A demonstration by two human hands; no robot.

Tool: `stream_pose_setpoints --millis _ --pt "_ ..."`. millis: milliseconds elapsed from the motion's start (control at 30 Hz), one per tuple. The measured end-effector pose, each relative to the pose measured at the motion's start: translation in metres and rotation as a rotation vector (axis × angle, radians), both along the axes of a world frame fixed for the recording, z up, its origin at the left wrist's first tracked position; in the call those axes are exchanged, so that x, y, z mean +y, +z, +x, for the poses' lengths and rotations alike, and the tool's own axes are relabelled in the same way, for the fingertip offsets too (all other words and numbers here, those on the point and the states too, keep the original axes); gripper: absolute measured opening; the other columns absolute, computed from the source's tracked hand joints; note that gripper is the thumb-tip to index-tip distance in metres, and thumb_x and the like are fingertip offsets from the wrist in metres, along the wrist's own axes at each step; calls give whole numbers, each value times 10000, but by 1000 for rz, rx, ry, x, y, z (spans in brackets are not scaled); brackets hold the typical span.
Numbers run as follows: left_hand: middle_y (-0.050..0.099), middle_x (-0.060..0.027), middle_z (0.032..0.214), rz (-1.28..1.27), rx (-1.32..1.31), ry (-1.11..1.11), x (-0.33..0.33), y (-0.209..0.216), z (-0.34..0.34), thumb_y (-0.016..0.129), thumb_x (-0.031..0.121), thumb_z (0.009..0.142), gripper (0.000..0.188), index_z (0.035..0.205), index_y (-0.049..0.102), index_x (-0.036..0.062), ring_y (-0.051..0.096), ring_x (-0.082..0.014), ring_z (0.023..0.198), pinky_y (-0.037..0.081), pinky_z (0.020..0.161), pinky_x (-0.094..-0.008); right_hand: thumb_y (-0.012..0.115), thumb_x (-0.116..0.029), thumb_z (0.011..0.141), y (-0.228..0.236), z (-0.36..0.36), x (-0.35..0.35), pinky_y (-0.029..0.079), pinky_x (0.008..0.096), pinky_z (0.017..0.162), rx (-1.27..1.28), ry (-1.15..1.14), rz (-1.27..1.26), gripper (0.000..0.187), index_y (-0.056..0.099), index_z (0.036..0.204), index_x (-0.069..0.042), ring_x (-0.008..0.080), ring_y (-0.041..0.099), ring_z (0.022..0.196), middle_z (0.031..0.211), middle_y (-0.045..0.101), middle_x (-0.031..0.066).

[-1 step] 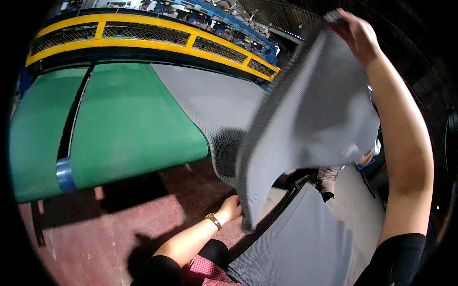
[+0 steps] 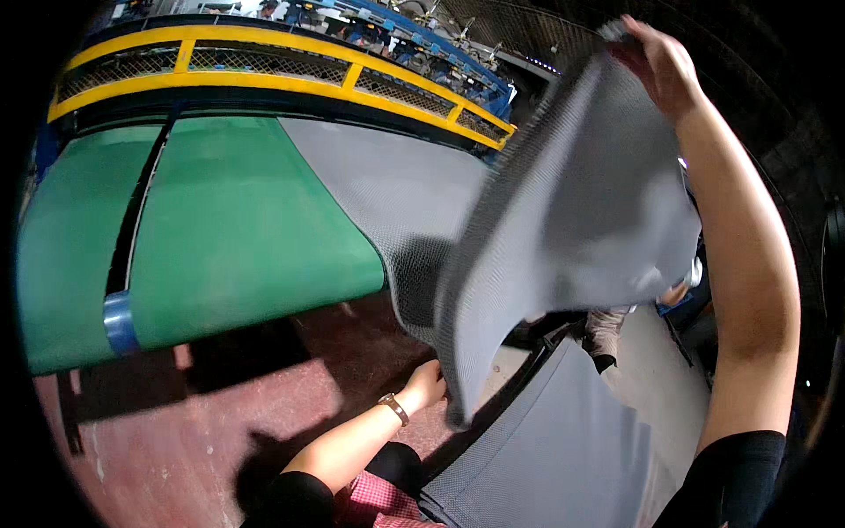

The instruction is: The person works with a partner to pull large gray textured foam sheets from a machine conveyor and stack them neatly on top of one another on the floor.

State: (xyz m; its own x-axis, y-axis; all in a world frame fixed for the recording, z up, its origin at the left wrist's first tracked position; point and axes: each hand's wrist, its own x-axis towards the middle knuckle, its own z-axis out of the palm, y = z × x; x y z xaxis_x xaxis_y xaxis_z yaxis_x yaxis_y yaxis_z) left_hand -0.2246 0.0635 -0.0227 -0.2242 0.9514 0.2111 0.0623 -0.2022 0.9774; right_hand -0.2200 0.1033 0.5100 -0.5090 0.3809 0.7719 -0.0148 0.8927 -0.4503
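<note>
A large grey sheet (image 2: 607, 194) with a fine textured surface hangs in a curved fold in front of me. High at the upper right, my right hand (image 2: 660, 70) is closed on its top corner. Low in the middle, my left hand (image 2: 427, 385) is closed at its lower edge, with the fingertips partly hidden. Grey material (image 2: 387, 163) also lies over the right part of a green conveyor belt (image 2: 255, 211); whether it is one piece with the held sheet I cannot tell. Below the raised sheet lie more grey sheets (image 2: 563, 440), stacked.
A yellow guard rail (image 2: 264, 79) with mesh runs behind the belt. A dark gap with a blue roller piece (image 2: 121, 322) divides the green belt. Reddish floor (image 2: 202, 440) shows beneath. Another person's leg (image 2: 606, 334) shows beyond the stack, partly behind the sheet.
</note>
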Motion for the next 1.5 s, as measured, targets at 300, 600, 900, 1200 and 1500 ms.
stream_pose_setpoints --millis 300,600,900,1200,1500 --pt "551 -101 938 220 -659 -514 -5 82 28 488 74 838 217 1023 464 -37 559 -162 651 488 573 -269 526 -546 728 -191 -26 117 289 356 957 -253 -354 -85 755 383 1206 22 292 360 1167 1245 369 229" --pt "596 -121 791 73 -715 -454 -12 63 75 466 124 851 190 880 534 -51 589 -159 642 494 556 -249 614 -446 680 -354 231 31 323 500 839 -71 -458 -1297 717 348 1176 -2 315 373 1065 1184 381 178" --pt "580 -163 903 -127 -468 -530 -59 2 98 468 129 846 200 965 495 -29 601 -234 758 508 662 -338 667 -135 694 -493 265 22 368 422 862 467 -331 -1648 433 498 1053 39 302 493 988 1039 543 170" --pt "312 -112 1295 333 -1133 54 -47 117 -43 341 655 747 712 1273 302 178 304 -322 1180 265 927 -548 660 -118 690 -257 431 -64 478 330 521 50 -648 -992 291 552 921 23 202 584 598 759 604 123" --pt "482 -125 1080 -148 -839 -184 -94 87 270 476 52 774 317 1077 423 -23 462 -271 1020 380 894 -423 626 -97 716 -250 778 -189 459 272 546 10 -1182 -706 124 574 785 -9 116 549 574 666 581 60"
